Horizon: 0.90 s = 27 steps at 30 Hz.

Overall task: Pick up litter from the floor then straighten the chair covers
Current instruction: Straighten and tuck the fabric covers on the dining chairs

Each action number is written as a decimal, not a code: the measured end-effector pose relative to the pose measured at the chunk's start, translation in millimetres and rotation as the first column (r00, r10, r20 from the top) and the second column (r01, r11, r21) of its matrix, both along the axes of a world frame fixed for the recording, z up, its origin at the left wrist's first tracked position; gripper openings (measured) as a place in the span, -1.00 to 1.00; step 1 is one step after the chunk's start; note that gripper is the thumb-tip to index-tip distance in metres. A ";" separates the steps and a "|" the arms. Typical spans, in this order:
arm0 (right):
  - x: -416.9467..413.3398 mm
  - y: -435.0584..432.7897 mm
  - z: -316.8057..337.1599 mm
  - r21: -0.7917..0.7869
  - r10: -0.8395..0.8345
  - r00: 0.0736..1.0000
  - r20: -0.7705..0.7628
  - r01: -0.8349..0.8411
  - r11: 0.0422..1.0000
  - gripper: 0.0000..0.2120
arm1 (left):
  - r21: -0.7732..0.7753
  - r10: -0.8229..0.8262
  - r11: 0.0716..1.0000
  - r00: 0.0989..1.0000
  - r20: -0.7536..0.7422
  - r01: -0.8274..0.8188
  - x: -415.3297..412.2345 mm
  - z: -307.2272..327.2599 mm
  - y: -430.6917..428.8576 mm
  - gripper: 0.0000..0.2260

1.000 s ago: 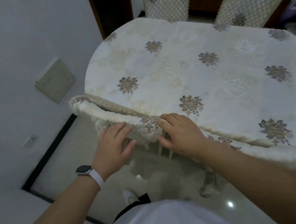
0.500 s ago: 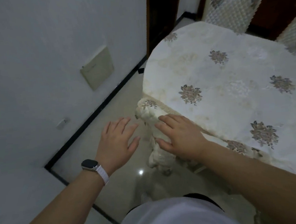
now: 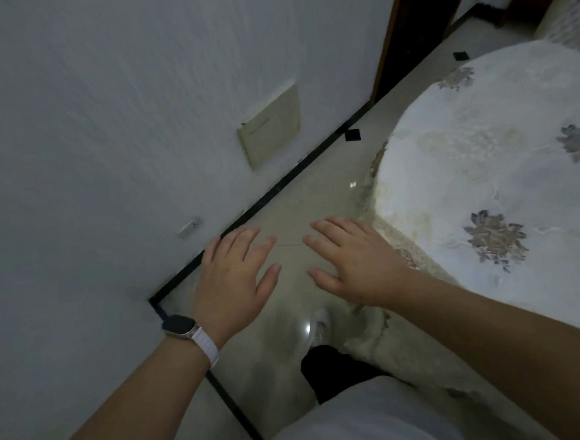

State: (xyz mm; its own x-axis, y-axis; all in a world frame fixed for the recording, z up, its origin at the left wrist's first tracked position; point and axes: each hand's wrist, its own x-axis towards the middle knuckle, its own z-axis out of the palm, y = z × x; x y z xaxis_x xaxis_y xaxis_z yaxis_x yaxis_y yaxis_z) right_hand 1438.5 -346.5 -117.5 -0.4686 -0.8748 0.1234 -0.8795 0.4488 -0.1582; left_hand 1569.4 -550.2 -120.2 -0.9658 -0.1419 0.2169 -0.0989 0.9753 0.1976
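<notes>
My left hand (image 3: 232, 275), with a watch on its wrist, hovers palm down over the glossy beige floor (image 3: 288, 216), fingers spread and empty. To its right my right hand (image 3: 351, 260) is also flat and empty, just left of the table's edge, touching nothing. The white tablecloth with grey-brown flower motifs (image 3: 484, 172) covers the table on the right; its fringed hem (image 3: 375, 337) hangs down below my right wrist. A quilted chair cover (image 3: 575, 4) shows only as a sliver at the top right. No litter is visible on the floor.
A white wall (image 3: 104, 129) runs close on the left, with a beige panel (image 3: 270, 126), a socket (image 3: 189, 226) and a black skirting line. A dark wooden door frame (image 3: 415, 22) stands at the top. My shoe (image 3: 318, 327) stands on the floor strip between wall and table.
Both hands have let go of the tablecloth's folded edge, which now hangs down. The view has swung left towards the wall, and the hands now hover over the floor.
</notes>
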 end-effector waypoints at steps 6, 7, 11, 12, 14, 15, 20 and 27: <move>-79.9 -55.5 -7.3 -0.028 -0.028 0.997 0.073 0.030 0.999 -0.48 | -0.060 0.000 0.998 0.999 0.045 0.002 -75.5 10.3 -47.9 -0.60; -93.9 -60.3 -5.6 -0.047 -0.029 0.997 0.071 0.033 0.998 -0.49 | -0.073 -0.011 0.997 0.999 0.052 0.015 -90.7 14.4 -53.9 -0.60; -147.6 -72.7 1.3 -0.086 -0.061 0.996 0.060 0.066 0.994 -0.49 | -0.100 -0.030 0.994 0.999 0.024 0.032 -151.2 29.2 -73.8 -0.60; -159.1 -74.1 3.9 -0.081 -0.071 0.996 0.049 0.075 0.994 -0.49 | -0.099 -0.037 0.994 0.999 0.025 0.039 -164.3 31.0 -78.0 -0.60; -178.1 -74.6 10.4 -0.073 -0.109 0.993 0.041 0.112 0.991 -0.48 | -0.096 -0.065 0.993 0.997 0.039 0.068 -187.1 32.4 -85.0 -0.59; -185.7 -73.5 13.2 -0.084 -0.136 0.990 0.044 0.140 0.987 -0.48 | -0.097 -0.084 0.991 0.995 0.048 0.088 -197.8 32.2 -87.8 -0.59; -215.4 -67.5 8.7 -0.109 -0.255 0.967 0.022 0.256 0.960 -0.52 | -0.096 -0.201 0.974 0.978 0.054 0.206 -252.8 28.4 -102.2 -0.59; -259.7 -100.3 -1.6 -0.021 -0.409 0.912 0.001 0.409 0.912 -0.50 | -0.063 -0.390 0.919 0.921 -0.018 0.388 -342.3 9.5 -147.5 -0.62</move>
State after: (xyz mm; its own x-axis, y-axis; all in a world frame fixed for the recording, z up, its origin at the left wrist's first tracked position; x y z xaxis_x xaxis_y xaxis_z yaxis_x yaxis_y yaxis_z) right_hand 1178.8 -446.8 -119.1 -0.7844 -0.6038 0.1418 -0.6202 0.7662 -0.1682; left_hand 1227.1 -697.6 -110.7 -0.9355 0.2571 0.2424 0.2955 0.9453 0.1378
